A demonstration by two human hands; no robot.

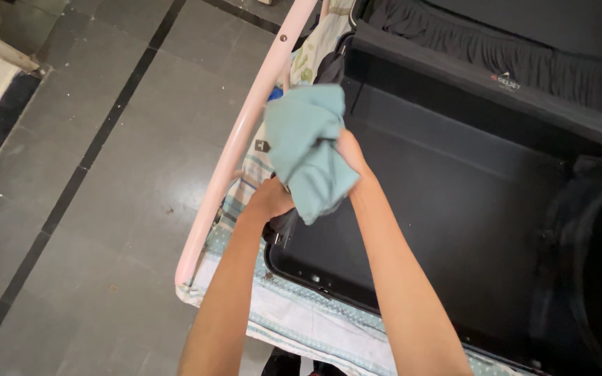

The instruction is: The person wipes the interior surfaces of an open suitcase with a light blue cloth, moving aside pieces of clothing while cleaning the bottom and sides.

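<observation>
A bunched light blue cloth is held tight by the right hand and the left hand, fingers closed, above the near-left corner of an open black suitcase. It could snag on the pink rail just left. Grey floor lies further left.

A: Item under inspection?

B: One light teal cloth, soft fabric, crumpled into a loose bundle with folds hanging down.

A: Location?

B: Just above frame centre, raised off any surface, over the near left edge of an open black suitcase.
</observation>
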